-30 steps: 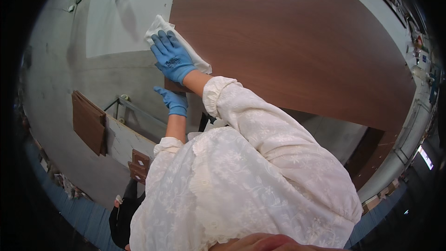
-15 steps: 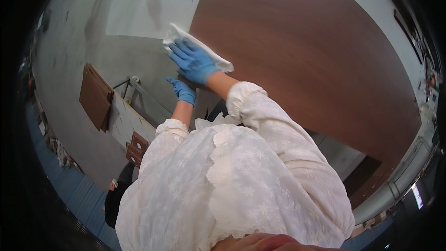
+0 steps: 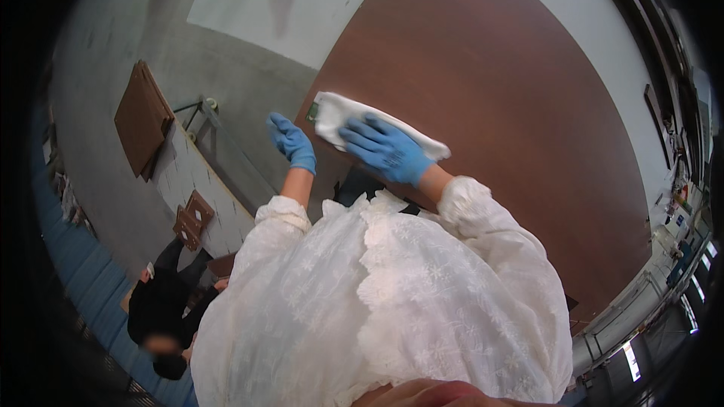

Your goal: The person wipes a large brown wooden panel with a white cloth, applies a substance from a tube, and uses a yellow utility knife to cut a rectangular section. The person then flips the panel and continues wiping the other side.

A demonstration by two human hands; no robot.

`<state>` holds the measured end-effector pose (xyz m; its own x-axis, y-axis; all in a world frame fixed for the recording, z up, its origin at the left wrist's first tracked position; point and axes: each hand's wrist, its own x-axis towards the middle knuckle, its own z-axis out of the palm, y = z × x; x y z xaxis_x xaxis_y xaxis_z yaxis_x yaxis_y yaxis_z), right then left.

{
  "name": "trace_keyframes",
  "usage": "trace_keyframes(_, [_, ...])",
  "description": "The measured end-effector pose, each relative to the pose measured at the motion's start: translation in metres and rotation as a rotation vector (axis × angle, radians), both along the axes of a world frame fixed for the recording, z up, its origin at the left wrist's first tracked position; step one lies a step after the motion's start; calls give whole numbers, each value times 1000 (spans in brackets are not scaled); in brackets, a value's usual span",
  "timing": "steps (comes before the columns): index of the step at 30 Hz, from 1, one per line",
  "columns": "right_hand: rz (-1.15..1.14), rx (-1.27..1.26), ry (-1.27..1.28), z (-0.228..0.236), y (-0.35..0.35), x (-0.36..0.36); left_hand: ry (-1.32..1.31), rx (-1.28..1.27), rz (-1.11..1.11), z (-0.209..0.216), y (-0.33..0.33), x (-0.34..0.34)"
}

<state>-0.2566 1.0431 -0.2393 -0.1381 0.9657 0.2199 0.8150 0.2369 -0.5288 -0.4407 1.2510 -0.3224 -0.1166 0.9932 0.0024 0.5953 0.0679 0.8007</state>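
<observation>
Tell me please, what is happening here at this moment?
The person's blue-gloved right hand lies flat on a long white cloth, which rests on a large, flat reddish-brown panel. The blue-gloved left hand is by the left edge of the panel, with nothing visible in it; I cannot tell whether it touches the edge. To the left is a stack of flat brown boards, and at the lower left is another person in black clothing.
</observation>
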Motion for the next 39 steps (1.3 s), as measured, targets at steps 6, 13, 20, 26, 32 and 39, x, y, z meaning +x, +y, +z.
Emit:
trace_keyframes(6, [-434, 147, -216, -13, 93, 146, 128, 407, -211, 41, 2, 20])
trace_keyframes(13, [-928, -20, -367, -18, 110, 239, 79, 255, -99, 40, 14, -15])
trace_keyframes(20, [261, 37, -198, 9, 34, -1, 80, 311, -121, 49, 39, 15])
trace_keyframes(26, [458, -270, -152, 32, -66, 44, 42, 350, -210, 49, 37, 47])
trace_keyframes(32, [259, 21, -84, 1, 28, 64, 22, 521, -381, 52, 45, 95])
trace_keyframes(39, [-498, 132, -212, -34, 158, 273, 145, 480, -565, 49, 13, 162])
